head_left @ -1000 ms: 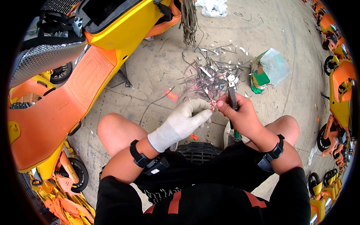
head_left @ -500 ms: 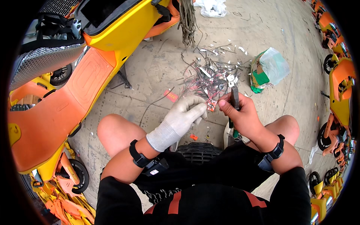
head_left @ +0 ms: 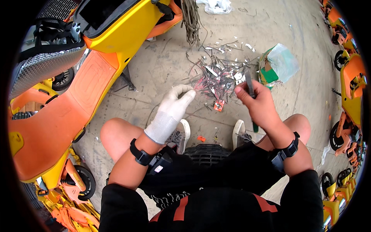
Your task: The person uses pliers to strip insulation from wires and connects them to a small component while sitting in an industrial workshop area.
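Note:
My left hand point(head_left: 172, 108), in a pale knitted glove, is raised over the floor with its thumb and fingertips pressed together. What it pinches, if anything, is too small to make out. In my bare right hand point(head_left: 259, 101) is a pair of dark pliers point(head_left: 250, 86) with a green handle, jaws pointing away from me. Between the two hands, apart from both, shows a small orange-red piece point(head_left: 219, 105) with white bits on it. Just beyond lies a heap of cut wires and white scraps point(head_left: 218, 79).
A green and white bag point(head_left: 272, 71) stands right of the heap. On the left a yellow and orange scooter body point(head_left: 92, 73) reaches close, with a bundle of cords point(head_left: 190, 21) hanging by it. Small orange scraps point(head_left: 201, 138) lie between my shoes. Scooters point(head_left: 351, 89) line the far right.
My hands have moved apart, the left up and leftward, the right with the pliers up and rightward. The orange-red piece, earlier between my fingertips, is now clear of both hands.

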`<state>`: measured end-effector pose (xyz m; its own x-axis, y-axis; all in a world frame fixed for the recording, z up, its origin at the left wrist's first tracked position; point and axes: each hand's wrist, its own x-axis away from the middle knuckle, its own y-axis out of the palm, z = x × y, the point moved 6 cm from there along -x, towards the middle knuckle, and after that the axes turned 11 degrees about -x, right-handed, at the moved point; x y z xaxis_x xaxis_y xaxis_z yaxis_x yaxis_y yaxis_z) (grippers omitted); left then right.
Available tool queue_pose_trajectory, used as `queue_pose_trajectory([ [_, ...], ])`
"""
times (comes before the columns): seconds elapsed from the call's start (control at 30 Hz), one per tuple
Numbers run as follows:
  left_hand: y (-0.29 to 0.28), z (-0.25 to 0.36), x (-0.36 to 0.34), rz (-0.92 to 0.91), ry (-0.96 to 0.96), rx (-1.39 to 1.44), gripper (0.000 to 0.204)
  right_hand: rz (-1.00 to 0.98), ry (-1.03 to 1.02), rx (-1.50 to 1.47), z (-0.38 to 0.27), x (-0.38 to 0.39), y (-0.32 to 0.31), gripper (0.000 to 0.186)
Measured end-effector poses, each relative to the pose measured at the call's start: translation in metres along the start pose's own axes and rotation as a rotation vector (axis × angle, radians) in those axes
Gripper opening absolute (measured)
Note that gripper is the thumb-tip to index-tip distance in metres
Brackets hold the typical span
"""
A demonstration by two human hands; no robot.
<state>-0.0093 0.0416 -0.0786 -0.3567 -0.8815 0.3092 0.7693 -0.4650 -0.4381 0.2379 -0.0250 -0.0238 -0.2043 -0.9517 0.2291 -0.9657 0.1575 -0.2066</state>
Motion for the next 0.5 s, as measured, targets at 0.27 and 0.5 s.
queue_pose_trajectory([
  [0.27,0.064,-0.021,0.014,-0.493,0.122,-0.685,0.029,0.157,0.053,0.043,0.0,-0.013,-0.026,0.026],
  [0.5,0.096,-0.041,0.027,-0.685,0.304,-0.938,0.033,0.096,0.07,0.1,0.012,-0.012,-0.02,0.024],
])
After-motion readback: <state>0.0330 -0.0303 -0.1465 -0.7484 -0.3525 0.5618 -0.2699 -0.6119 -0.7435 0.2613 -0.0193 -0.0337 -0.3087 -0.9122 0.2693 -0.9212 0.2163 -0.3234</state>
